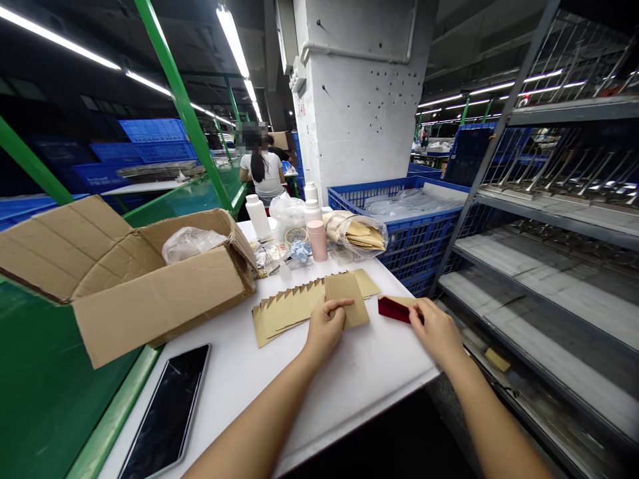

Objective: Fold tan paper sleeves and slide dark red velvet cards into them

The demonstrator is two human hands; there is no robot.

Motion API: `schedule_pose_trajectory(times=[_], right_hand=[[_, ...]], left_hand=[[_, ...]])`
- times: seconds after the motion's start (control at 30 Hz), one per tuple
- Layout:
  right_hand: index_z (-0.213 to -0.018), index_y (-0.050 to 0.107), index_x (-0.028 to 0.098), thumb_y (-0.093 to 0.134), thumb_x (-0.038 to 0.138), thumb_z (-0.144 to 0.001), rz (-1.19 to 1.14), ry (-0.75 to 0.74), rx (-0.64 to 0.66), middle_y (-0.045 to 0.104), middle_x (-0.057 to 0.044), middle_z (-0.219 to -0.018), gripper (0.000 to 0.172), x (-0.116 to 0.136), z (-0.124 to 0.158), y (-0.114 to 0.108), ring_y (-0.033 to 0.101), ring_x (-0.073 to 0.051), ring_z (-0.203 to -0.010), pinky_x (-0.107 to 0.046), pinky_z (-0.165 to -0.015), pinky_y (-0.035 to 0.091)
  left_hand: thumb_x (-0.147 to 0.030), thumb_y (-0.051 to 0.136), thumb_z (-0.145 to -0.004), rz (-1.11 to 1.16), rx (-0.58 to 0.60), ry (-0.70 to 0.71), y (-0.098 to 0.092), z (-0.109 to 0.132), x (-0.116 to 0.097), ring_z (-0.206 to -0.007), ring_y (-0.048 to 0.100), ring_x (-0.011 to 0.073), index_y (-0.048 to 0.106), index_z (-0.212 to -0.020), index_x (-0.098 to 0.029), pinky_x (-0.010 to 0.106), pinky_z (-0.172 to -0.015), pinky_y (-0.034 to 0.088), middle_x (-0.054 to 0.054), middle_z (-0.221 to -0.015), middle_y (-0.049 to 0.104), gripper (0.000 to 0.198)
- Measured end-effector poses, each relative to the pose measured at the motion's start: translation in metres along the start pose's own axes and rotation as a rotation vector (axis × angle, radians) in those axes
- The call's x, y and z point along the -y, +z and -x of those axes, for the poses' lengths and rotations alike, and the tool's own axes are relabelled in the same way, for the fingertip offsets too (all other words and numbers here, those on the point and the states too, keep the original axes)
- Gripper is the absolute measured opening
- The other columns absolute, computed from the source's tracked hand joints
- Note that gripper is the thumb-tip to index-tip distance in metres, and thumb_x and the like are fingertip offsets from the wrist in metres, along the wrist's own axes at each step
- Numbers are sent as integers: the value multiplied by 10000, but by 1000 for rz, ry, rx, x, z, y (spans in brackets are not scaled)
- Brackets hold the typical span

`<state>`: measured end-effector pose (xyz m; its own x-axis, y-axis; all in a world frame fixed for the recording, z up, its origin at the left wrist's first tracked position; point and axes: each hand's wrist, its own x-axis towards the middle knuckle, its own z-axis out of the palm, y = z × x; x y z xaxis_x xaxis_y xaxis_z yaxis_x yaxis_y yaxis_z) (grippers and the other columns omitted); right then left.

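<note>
Left hand [327, 319]: fingers clamped on a tan envelope [352, 296], index straight across its face, rest curled; thumb placement hidden. That envelope sits over the right part of a fanned row of tan envelopes [292, 309] on the white table [359, 386]. Right hand [439, 332]: thumb and fingers pinched together on the near end of a dark red piece [394, 310] with a tan top, just right of the row; can't tell if it's a pouch or an opened envelope. Progress, my read: mid-batch. Row is laid out overlapping, one envelope and the red piece in hand; can't tell which in the row are finished. Likely more left: clear bag [334, 226] behind holds a thick stack of similar tan pieces [366, 236]. Other containers: cardboard box [164, 303] on the left, flaps open, with a crumpled plastic bag [192, 245] inside, anything deeper hidden; blue crate [419, 243] past the table holds clear plastic packaging [414, 203]. White bottle [257, 216] and pink bottle [317, 241] stand upright, contents not visible. Phone [167, 412] lies near left, screen dark.
</note>
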<state>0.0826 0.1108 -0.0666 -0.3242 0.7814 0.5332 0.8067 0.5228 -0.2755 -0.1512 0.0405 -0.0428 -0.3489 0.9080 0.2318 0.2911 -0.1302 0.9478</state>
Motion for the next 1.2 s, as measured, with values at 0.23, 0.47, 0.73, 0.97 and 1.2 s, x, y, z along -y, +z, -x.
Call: schedule_pose_trajectory(times=[0.23,0.47,0.73,0.97,1.2], right_hand=[[-817,557,197,439,253,-884,-223,28,-232,653,-25,-728,148,62,12,-3,593,-158,-587,-263,-570,416],[-924,535,202,467,136,-844,-415,-173,-316,656,-78,-931,123,101,21,9,594,-224,-1016,-370,-843,484],[-1311,444,197,424,141,-837,-695,-96,-206,434,-96,-1388,478,89,20,15,367,-256,-1303,-489,-1050,349],[-1310,469,200,399,216,-896,-805,232,-500,498,-112,-1330,420,71,19,7,533,-263,-1154,-466,-945,457],[-1441,223,225,384,-16,-712,-356,-195,-98,97,-61,-1532,785,103,26,8,46,-332,-1390,-591,-1060,241]], left_hand=[[-363,585,-794,-79,150,68,10,16,-17,-980,543,245,711,-908,-179,341,-861,436,92,-1026,573,251],[-345,533,-818,5,134,119,15,16,-16,-822,553,196,662,-645,-157,294,-754,445,58,-838,584,286],[-352,538,-802,185,203,93,17,18,-17,-913,537,230,624,-595,-148,309,-764,439,92,-983,585,302],[-405,539,-788,194,130,-41,13,10,-4,-860,549,240,548,-533,-163,319,-727,441,67,-835,611,352],[-515,499,-822,341,263,-75,13,18,-12,-856,566,239,646,-754,-175,330,-751,455,66,-774,636,376]])
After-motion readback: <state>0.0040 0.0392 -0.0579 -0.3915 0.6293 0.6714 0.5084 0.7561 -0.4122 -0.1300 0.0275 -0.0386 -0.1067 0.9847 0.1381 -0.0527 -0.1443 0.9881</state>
